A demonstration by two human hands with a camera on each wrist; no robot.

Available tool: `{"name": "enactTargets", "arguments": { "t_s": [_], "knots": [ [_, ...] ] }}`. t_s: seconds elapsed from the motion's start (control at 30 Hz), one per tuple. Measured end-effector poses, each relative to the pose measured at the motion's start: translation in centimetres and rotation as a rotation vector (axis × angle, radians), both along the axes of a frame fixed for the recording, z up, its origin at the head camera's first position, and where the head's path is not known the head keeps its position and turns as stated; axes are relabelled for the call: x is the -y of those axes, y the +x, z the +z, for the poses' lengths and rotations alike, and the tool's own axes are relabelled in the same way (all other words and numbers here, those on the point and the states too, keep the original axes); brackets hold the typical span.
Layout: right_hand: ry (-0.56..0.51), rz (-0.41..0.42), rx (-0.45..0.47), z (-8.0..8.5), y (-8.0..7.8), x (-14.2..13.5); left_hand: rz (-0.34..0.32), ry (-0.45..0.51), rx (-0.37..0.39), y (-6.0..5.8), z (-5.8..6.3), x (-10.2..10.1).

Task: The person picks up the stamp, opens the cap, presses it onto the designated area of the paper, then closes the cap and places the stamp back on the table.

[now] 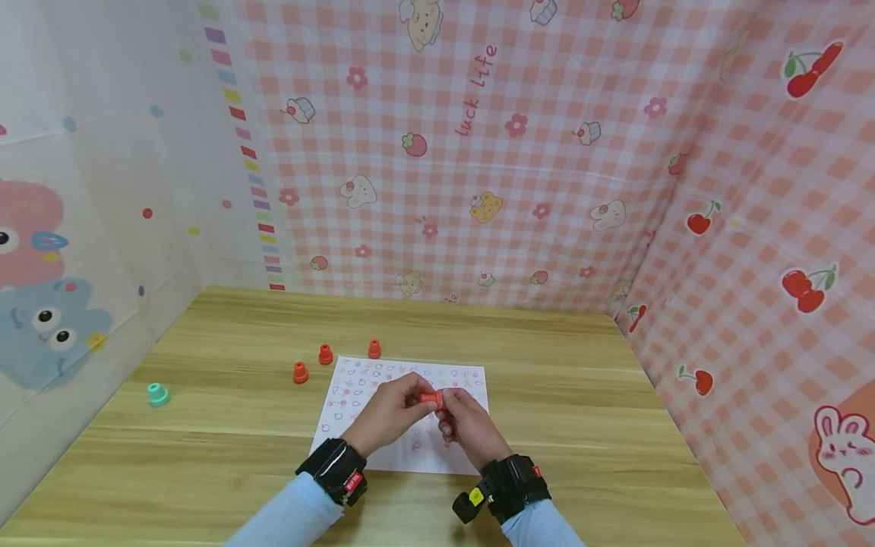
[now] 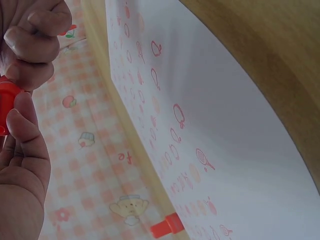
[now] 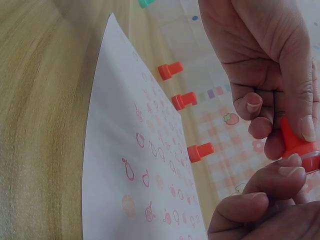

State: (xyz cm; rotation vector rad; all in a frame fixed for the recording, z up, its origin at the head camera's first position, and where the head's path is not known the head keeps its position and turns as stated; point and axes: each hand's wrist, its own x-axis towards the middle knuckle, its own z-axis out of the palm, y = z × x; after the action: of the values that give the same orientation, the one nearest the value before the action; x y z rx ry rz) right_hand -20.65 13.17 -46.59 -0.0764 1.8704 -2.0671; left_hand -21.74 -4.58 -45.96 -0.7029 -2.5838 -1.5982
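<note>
A red toy stamp (image 1: 428, 397) is held between both hands above the sheet of paper. The left hand (image 1: 388, 410) pinches its narrow handle with thumb and fingers. At the wider end, the right hand (image 1: 473, 427) grips the stamp with thumb and curled fingers. In the right wrist view the stamp (image 3: 295, 137) shows a paler rim by the right fingertips; its printing face is hidden. Beneath the hands lies white paper (image 1: 383, 458), covered in rows of small red and orange printed shapes, several of them fruit-like outlines.
Three red stamps stand beyond the paper: one (image 1: 301, 372) at the left, another (image 1: 326, 355) behind it, a third (image 1: 374, 349) near the paper's back edge. A teal stamp (image 1: 158, 394) stands far left on the wooden table (image 1: 581, 395). Patterned cloth (image 1: 451, 182) hangs around the table.
</note>
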Motion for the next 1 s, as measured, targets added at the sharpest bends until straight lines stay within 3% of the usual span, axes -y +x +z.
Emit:
{"name": "enactTargets", "arguments": {
  "t_s": [0.23, 0.57, 1.0],
  "knots": [
    [-0.014, 0.010, -0.018, 0.0, 0.1, 0.1, 0.009, 0.001, -0.006, 0.1, 0.1, -0.2],
    [-0.012, -0.030, -0.054, 0.1, -0.1, 0.0, 0.040, -0.058, -0.083, 0.0, 0.5, -0.8],
    [-0.040, -0.066, -0.015, 0.8, -0.2, 0.2, 0.039, -0.007, -0.039, -0.2, 1.0, -0.6]
  ]
}}
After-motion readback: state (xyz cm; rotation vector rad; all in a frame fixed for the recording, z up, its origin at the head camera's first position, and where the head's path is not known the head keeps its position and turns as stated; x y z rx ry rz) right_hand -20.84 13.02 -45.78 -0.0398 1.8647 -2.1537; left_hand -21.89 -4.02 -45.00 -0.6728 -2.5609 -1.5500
